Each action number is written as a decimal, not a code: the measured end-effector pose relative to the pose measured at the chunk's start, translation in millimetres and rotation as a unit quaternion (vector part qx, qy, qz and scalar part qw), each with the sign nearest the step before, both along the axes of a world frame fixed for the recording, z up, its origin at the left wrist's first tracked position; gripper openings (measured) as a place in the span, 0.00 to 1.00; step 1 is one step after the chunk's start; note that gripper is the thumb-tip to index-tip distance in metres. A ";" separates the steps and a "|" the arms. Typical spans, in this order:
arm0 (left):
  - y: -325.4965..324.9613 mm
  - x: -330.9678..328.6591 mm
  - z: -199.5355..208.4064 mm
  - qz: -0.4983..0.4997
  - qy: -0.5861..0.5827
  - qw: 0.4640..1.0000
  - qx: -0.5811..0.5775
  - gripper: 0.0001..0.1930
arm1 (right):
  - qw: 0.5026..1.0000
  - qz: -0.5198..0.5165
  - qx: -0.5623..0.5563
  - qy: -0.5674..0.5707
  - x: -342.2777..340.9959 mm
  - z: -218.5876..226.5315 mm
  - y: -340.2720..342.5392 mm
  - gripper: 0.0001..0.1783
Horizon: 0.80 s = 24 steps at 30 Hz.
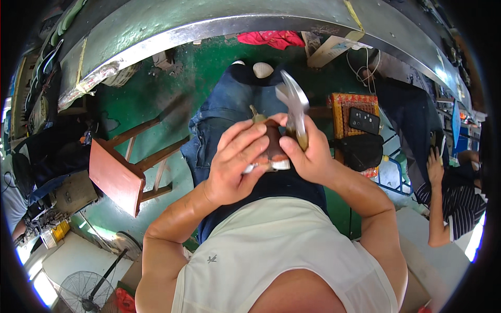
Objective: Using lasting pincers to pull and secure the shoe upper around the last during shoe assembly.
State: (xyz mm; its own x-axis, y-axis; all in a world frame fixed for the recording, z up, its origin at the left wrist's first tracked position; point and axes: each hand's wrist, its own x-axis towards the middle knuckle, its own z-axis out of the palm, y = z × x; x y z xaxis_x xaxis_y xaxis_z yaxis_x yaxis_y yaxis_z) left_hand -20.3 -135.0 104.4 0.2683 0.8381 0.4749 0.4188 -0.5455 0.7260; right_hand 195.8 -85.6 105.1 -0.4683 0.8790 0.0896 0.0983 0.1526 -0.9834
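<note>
Above my lap, my left hand (237, 161) is closed round a brown leather piece (273, 140) that looks like a shoe upper. It has a pale, whitish lower edge and orange-brown trim; a tan, stalk-like tip (255, 113) sticks out at its far end. My right hand (312, 156) grips a hammer (296, 104) with a shiny metal head, slightly blurred, held upright just right of the leather. My right thumb is close to the leather's right side; whether it touches cannot be told. My left fingers hide much of the piece.
A long metal-edged bench (209, 26) curves across the far side. A wooden stool (117, 177) lies to the left. On the right, a beaded seat (347, 112) carries a phone (364, 121) and a black pouch (360, 151). Another person (459, 208) sits far right; a fan (86, 292) stands lower left.
</note>
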 end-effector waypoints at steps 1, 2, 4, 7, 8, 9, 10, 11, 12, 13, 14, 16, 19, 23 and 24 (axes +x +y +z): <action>-4.8 0.0 -3.0 -0.007 0.004 1.000 0.030 0.27 | 0.999 0.018 0.040 0.008 5.0 -4.9 -4.4 0.21; -11.9 2.0 -2.9 -0.011 0.001 0.999 0.043 0.26 | 0.997 0.027 0.061 0.025 6.9 -5.2 -9.4 0.21; -25.7 3.3 -2.7 -0.017 0.020 0.998 0.058 0.23 | 0.987 0.062 0.140 0.049 14.1 -2.1 -10.4 0.21; -35.7 9.2 -12.8 -0.026 -0.015 0.994 0.108 0.22 | 0.973 0.116 0.179 0.090 23.2 -12.5 -12.0 0.26; -35.7 10.7 -13.7 -0.026 -0.017 0.994 0.104 0.22 | 0.966 0.132 0.197 0.100 23.9 -13.5 -10.8 0.28; -35.3 11.9 -14.7 -0.039 -0.020 0.992 0.114 0.22 | 0.967 0.131 0.193 0.099 23.2 -12.7 -11.8 0.28; -34.7 12.7 -15.6 -0.052 -0.023 0.991 0.125 0.22 | 0.975 0.116 0.173 0.083 20.6 -10.6 -12.5 0.28; -32.7 12.8 -16.0 -0.057 -0.017 0.989 0.132 0.21 | 0.981 0.100 0.154 0.066 19.2 -9.1 -13.4 0.28; -31.6 13.1 -15.9 -0.059 -0.019 0.990 0.130 0.21 | 0.981 0.098 0.151 0.064 19.3 -11.7 -14.1 0.28; -30.6 13.5 -15.4 -0.060 -0.026 0.991 0.116 0.20 | 0.983 0.116 0.126 0.072 19.7 -16.2 -14.5 0.27; -30.5 13.9 -15.3 -0.060 -0.031 0.992 0.103 0.20 | 0.982 0.136 0.102 0.081 18.5 -17.6 -13.9 0.25; -33.2 16.2 -16.7 -0.062 -0.056 0.995 0.049 0.23 | 0.984 0.139 0.087 0.072 18.8 -11.9 -14.6 0.25; -36.9 14.8 -29.1 -0.143 -0.110 0.974 -0.137 0.35 | 0.986 0.124 0.077 0.085 16.3 -21.3 -19.0 0.24; -24.2 17.6 -20.6 -0.135 -0.105 0.978 -0.118 0.37 | 0.988 0.087 0.049 0.122 14.4 -31.6 -28.1 0.23; -22.9 17.8 -20.3 -0.135 -0.106 0.978 -0.119 0.37 | 0.990 0.068 0.038 0.119 13.7 -31.2 -29.5 0.23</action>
